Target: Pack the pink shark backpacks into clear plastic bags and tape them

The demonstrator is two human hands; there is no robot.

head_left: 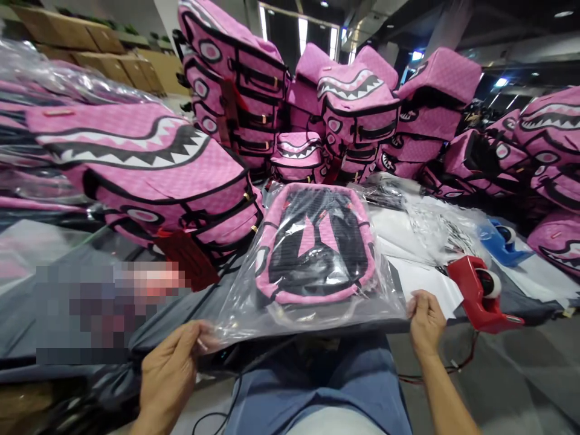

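Observation:
In front of me a pink and black backpack (322,241) lies inside a clear plastic bag (290,326), its strap side facing up. My left hand (174,362) pinches the near left corner of the bag. At the near right corner, the fingers of my right hand (426,320) are closed on the plastic. The bag's near edge is stretched between both hands, at the table's front edge. To the left of the bagged one lies a larger pink backpack (149,163) with a toothed-mouth print and a dark red tag (188,258).
Stacks of pink backpacks (254,84) rise behind. A red tape dispenser (475,293) and a blue one (502,241) stand on the right, near white paper sheets (426,281) and loose clear bags (426,223). Cardboard boxes (67,30) are piled at the far left.

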